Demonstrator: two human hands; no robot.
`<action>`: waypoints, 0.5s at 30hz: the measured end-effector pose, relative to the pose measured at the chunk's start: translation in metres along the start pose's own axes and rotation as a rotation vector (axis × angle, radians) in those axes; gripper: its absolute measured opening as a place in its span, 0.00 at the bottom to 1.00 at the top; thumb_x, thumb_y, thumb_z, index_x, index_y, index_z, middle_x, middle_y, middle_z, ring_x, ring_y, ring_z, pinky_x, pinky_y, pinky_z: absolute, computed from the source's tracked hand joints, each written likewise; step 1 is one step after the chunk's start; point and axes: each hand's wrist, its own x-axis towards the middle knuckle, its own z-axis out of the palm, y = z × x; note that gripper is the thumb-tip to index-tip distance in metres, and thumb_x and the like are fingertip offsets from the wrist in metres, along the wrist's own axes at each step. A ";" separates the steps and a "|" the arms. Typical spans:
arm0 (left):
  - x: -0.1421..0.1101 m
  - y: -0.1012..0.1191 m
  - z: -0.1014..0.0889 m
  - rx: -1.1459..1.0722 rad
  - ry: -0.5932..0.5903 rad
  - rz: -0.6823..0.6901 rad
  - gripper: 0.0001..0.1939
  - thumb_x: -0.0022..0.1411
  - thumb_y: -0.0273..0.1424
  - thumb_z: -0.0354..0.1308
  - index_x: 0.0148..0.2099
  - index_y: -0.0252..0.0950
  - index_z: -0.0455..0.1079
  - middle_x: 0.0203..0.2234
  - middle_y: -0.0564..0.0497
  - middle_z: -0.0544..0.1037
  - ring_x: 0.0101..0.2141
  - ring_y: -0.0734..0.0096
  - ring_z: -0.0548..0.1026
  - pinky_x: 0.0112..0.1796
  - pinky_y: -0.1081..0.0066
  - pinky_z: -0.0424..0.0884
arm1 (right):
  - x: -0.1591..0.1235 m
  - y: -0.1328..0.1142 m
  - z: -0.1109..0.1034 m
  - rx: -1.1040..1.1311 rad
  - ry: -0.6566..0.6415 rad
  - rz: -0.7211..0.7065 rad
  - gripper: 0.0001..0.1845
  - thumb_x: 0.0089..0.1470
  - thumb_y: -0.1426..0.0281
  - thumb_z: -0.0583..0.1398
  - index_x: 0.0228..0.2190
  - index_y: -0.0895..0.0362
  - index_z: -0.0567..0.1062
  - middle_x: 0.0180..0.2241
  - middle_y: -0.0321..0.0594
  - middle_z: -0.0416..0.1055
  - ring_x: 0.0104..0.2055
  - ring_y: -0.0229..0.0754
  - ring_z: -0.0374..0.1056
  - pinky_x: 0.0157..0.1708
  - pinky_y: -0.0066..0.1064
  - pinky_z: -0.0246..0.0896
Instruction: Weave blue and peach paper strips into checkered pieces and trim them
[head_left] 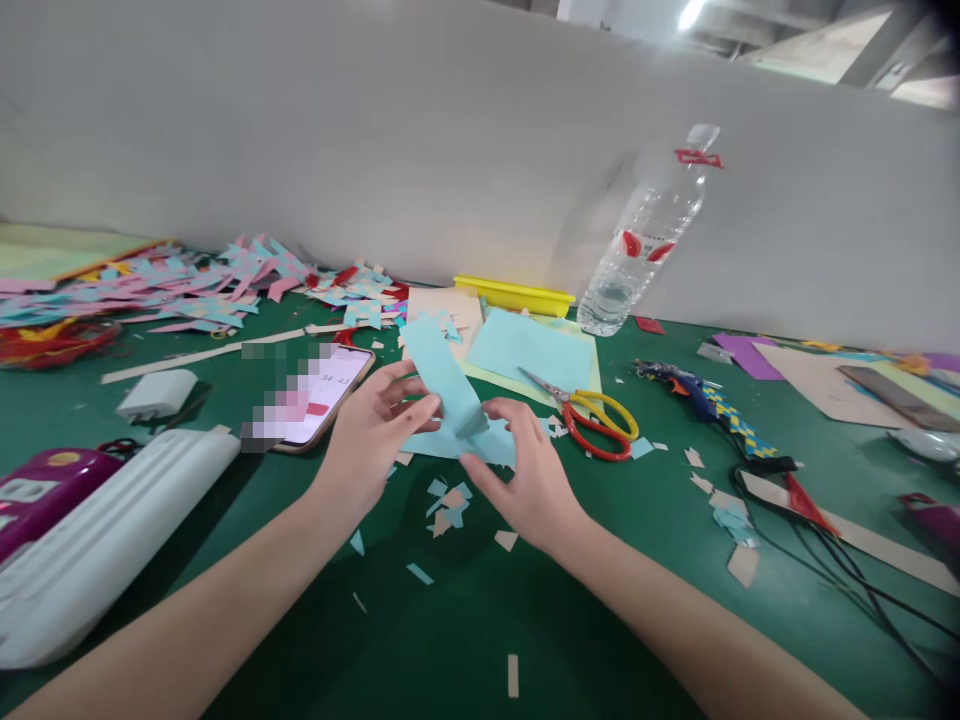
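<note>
A light blue paper strip (442, 375) slants up from the table, its lower end bent. My left hand (375, 425) pinches its left edge between thumb and fingers. At the strip's lower right end is my right hand (529, 475), thumb and forefinger apart; the forefinger is close to the strip's edge, and I cannot tell if it touches. Under both hands lies another light blue paper piece (431, 443). Scissors (600, 420) with red and yellow handles rest to the right of the strip, their blades over a light blue sheet (536, 345).
Small paper scraps (450, 505) dot the green table. Leftward are a phone (322, 400), a white charger (157, 395) and a long white device (120, 540). A plastic bottle (645, 240) leans against the wall behind. Black cables (847, 570) and a woven strap (731, 415) lie rightward.
</note>
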 end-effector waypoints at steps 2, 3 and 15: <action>0.000 -0.002 0.001 -0.091 0.008 -0.035 0.24 0.53 0.35 0.65 0.52 0.36 0.67 0.38 0.48 0.76 0.35 0.66 0.77 0.37 0.66 0.77 | 0.005 -0.004 0.006 0.102 -0.047 0.126 0.24 0.55 0.57 0.57 0.51 0.53 0.61 0.50 0.46 0.67 0.52 0.49 0.64 0.48 0.43 0.63; 0.000 -0.003 0.002 -0.126 0.011 -0.048 0.23 0.54 0.35 0.65 0.51 0.36 0.67 0.38 0.49 0.76 0.36 0.67 0.77 0.38 0.66 0.77 | 0.007 -0.004 0.009 0.154 -0.059 0.175 0.25 0.55 0.56 0.57 0.51 0.53 0.61 0.50 0.46 0.67 0.51 0.48 0.65 0.47 0.43 0.64; 0.000 -0.011 0.003 -0.216 -0.022 -0.134 0.11 0.59 0.36 0.61 0.41 0.36 0.70 0.38 0.47 0.76 0.42 0.61 0.76 0.46 0.58 0.74 | 0.002 0.017 0.012 0.455 -0.049 0.313 0.20 0.61 0.59 0.50 0.51 0.53 0.69 0.44 0.44 0.74 0.39 0.42 0.71 0.37 0.34 0.69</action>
